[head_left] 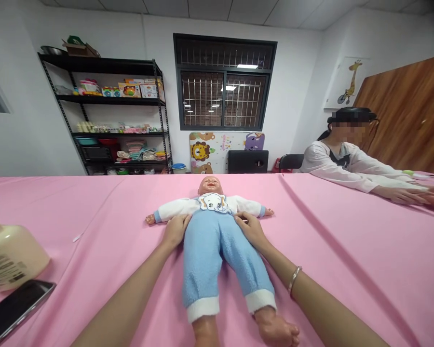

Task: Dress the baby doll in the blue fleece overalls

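A baby doll lies on its back on the pink-covered table, head away from me, arms spread and feet toward me. It wears a white top with blue cuffs and an elephant on the front, and fluffy blue trousers with white cuffs. My left hand is at the left side of the waist, fingers bent against the trousers' upper edge. On the opposite side my right hand has its fingers curled at the trousers' waist. Fabric partly hides the fingertips of both hands.
At the left stand a cream pump bottle and a dark phone. Another person sits at the right, arms on the table. Behind are a black shelf with boxes and cloths, and a black chair.
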Action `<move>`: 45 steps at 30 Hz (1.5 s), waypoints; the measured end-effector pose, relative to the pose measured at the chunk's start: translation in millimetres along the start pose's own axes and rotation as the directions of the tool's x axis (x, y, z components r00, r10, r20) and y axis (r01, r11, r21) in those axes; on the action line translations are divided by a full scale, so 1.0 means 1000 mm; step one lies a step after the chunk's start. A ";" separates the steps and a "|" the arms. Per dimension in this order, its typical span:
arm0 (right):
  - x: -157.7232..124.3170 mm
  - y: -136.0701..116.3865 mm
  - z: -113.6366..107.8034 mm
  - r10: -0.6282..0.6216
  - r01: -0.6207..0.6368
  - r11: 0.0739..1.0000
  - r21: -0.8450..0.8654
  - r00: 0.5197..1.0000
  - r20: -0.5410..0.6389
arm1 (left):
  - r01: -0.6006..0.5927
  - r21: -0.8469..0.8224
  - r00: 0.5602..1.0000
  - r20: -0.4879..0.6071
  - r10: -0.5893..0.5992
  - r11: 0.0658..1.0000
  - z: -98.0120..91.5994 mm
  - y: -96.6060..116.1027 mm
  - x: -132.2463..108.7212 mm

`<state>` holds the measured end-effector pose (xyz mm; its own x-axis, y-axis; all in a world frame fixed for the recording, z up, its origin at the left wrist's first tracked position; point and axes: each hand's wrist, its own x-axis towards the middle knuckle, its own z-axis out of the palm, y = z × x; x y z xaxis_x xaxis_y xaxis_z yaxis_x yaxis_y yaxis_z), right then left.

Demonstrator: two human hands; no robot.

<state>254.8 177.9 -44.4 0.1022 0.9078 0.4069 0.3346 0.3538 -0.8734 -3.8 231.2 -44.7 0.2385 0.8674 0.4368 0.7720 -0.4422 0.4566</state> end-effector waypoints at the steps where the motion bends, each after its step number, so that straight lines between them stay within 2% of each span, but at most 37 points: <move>1: 0.001 0.006 -0.001 0.014 -0.014 1.000 -0.027 1.000 -0.016 | 0.016 0.068 1.000 -0.006 -0.016 0.998 0.000 -0.002 0.001; 4: 0.001 0.020 -0.003 0.079 -0.081 0.995 -0.060 0.996 -0.039 | 0.079 0.177 0.997 -0.022 -0.076 0.981 -0.003 -0.006 0.003; 6: 0.000 0.023 -0.003 0.102 -0.105 0.993 -0.058 0.993 -0.059 | 0.093 0.127 0.996 -0.019 -0.091 0.988 -0.005 -0.008 0.002; 10: -0.001 0.024 0.000 0.116 -0.115 0.993 0.028 0.993 -0.033 | 0.096 -0.149 0.993 -0.059 -0.106 0.984 -0.005 -0.006 -0.003; 14: 0.000 0.023 0.004 0.085 -0.098 0.977 0.189 0.994 0.072 | 0.043 -0.467 0.997 -0.032 -0.066 0.883 0.000 0.006 -0.005; 18: 0.004 0.024 0.004 0.063 -0.079 0.980 0.181 0.994 0.093 | 0.028 -0.580 1.000 0.009 -0.028 0.814 0.001 0.013 -0.005; 22: 0.007 0.023 -0.002 0.108 -0.128 0.984 0.126 0.982 0.155 | 0.035 -0.603 0.999 0.052 -0.005 0.797 -0.004 0.008 -0.003; 26: 0.003 0.007 -0.006 -0.016 -0.030 0.973 0.228 0.980 0.197 | 0.081 -0.606 0.994 0.106 -0.020 0.791 -0.007 0.007 -0.001; 28: 0.000 -0.003 -0.006 -0.033 -0.039 0.961 0.275 0.967 0.251 | 0.065 -0.616 0.996 0.092 -0.010 0.785 -0.005 0.011 -0.001; 30: -0.001 -0.008 -0.004 0.003 -0.066 0.972 0.225 0.963 0.270 | 0.019 -0.607 0.999 0.040 0.007 0.794 -0.004 0.017 -0.002; 33: 0.003 -0.005 -0.002 0.001 -0.016 0.997 0.077 0.981 0.192 | 0.000 -0.550 1.000 0.001 0.001 0.835 -0.007 0.021 -0.003; 36: 0.010 0.001 -0.001 -0.028 0.027 1.000 0.009 0.986 0.166 | 0.032 -0.519 0.998 0.066 0.003 0.854 -0.015 0.017 -0.001; 38: 0.011 0.001 -0.004 -0.014 0.018 1.000 -0.017 0.982 0.190 | 0.035 -0.535 0.986 0.158 0.059 0.844 -0.021 0.011 0.000; 40: 0.009 -0.003 -0.009 0.027 -0.024 1.000 -0.014 0.959 0.283 | 0.094 -0.529 0.942 0.322 0.097 0.844 -0.026 0.007 0.000; 42: 0.006 -0.009 -0.016 0.095 -0.102 0.995 -0.007 0.904 0.416 | 0.168 -0.477 0.865 0.491 0.103 0.863 -0.029 0.005 -0.001; 43: 0.005 -0.012 -0.020 0.136 -0.147 0.989 -0.015 0.866 0.480 | 0.171 -0.442 0.842 0.530 0.102 0.881 -0.031 0.006 -0.002; 44: 0.003 -0.014 -0.023 0.172 -0.183 0.983 -0.034 0.828 0.534 | 0.139 -0.405 0.850 0.517 0.101 0.904 -0.032 0.008 -0.003; 45: 0.002 -0.016 -0.027 0.194 -0.196 0.979 -0.058 0.802 0.564 | 0.082 -0.354 0.886 0.454 0.094 0.932 -0.033 0.011 -0.005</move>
<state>274.7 168.5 -22.7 -0.3816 0.9243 0.0055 0.3618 0.1549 -0.9193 -16.1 214.7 -15.8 0.5511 0.8307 0.0784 0.5304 -0.4213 0.7356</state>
